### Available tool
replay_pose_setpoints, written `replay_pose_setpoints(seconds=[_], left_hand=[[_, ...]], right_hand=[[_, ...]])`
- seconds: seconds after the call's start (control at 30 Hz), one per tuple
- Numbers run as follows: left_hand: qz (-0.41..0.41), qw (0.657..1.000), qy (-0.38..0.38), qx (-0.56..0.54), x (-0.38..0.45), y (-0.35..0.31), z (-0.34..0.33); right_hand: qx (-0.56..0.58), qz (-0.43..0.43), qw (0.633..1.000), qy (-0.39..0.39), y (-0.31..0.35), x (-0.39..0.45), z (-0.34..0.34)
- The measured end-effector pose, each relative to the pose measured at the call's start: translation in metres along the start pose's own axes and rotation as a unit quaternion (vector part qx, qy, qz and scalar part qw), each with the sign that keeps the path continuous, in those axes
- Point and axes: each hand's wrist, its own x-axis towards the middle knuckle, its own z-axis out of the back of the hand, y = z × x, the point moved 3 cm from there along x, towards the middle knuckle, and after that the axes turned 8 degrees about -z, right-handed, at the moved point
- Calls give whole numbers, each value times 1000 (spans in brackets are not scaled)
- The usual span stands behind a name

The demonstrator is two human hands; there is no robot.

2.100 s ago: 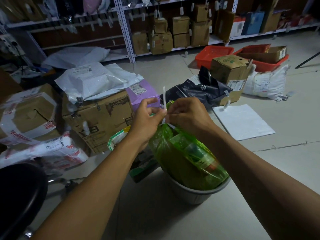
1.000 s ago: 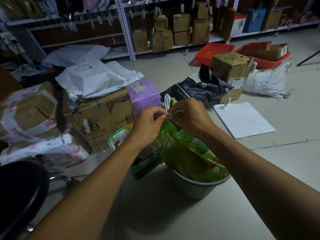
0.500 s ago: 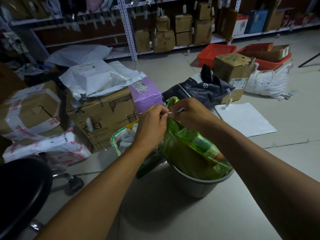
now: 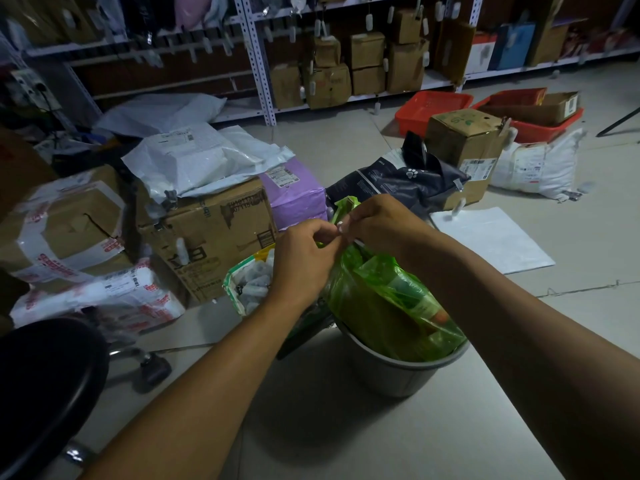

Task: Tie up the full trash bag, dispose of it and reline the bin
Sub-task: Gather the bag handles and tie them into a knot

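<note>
Head view, single entry. We log a grey bin (image 4: 401,370) standing on the pale floor (image 4: 346,427) at about 5 o'clock of frame centre, lined with a full green trash bag (image 4: 384,306) whose gathered neck rises toward 12 o'clock above the rim.

Our left hand (image 4: 304,258) sits at the bag's neck, fingers curled, pinching the green film together with a thin white tie (image 4: 341,228). Our right hand (image 4: 381,225) meets it from 3 o'clock, fingertips also curled and pinching the same tie; the two hands touch at the fingertips. A green flap of the bag (image 4: 346,204) sticks up just behind them. Exactly how the tie runs round the neck we cannot tell.

Surroundings, by clock face from the bin:
- 9 o'clock, just beside: a small white-and-green sack (image 4: 247,282) of pale items.
- 10 o'clock: a brown carton (image 4: 211,237) topped with white mailer bags (image 4: 194,161); a purple parcel (image 4: 294,195) touching its right side.
- 9 to 10 o'clock, farther: taped cartons (image 4: 62,226).
- 8 o'clock: a black chair seat (image 4: 41,386).
- 12 o'clock: a dark pet-food bag (image 4: 401,181).
- 1 o'clock: a cardboard box (image 4: 464,140), red crates (image 4: 433,105), a white sack (image 4: 536,164).
- 2 o'clock: a flat white sheet (image 4: 495,237) on the floor.
- Far 12 o'clock: metal shelving (image 4: 256,57) holding cartons.
</note>
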Motion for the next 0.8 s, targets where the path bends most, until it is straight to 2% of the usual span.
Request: replay_pose_setpoints(seconds=[0.23,0.37,0.57,0.8], left_hand=[[-71,994,10,82,2,-7,-1],[-88,992,31,90,5,-6,2],[-114,986,69,96,7,2,8],[-148,981,84,96,8,11,10]], right_hand=[[28,16,999,18,-4,-1,6],[34,72,997,-1,-10,-7,11],[-123,182,971,-96,-12,-14,24],[-180,195,956,-127,-20,-14,32]])
